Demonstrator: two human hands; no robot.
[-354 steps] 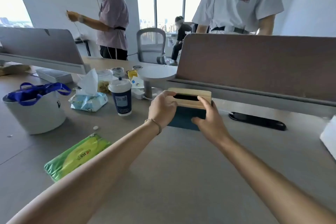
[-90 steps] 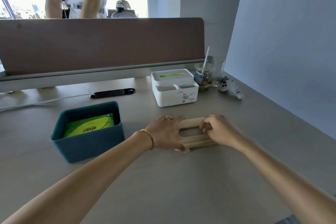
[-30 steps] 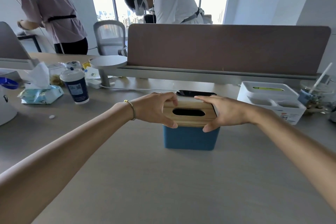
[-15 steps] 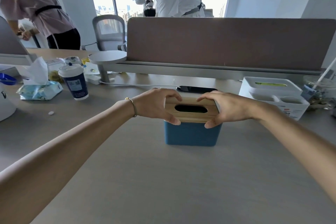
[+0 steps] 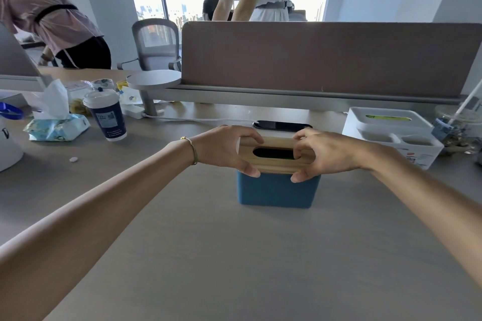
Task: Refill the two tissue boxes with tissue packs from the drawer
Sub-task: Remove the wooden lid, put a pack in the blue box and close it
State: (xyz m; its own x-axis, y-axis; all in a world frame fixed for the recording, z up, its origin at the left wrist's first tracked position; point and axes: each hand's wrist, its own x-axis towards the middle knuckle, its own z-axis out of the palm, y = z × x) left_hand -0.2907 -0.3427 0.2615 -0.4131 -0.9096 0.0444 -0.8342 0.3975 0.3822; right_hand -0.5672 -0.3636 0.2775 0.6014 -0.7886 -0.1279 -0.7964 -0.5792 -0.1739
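Wooden lid [image 5: 275,161] lay long axis left-to-right atop the blue tissue box [image 5: 276,191] on the table [image 5: 234,255]; I had my left hand [image 5: 224,150] and right hand [image 5: 323,154] holding its ends, fingers [image 5: 300,135] curled over both edges, equally near.

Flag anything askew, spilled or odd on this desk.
Nothing serious. The wooden lid sits square on the blue tissue box, both hands gripping its ends. Its slot shows no tissue pulled through. One small white bit lies loose near the cup.
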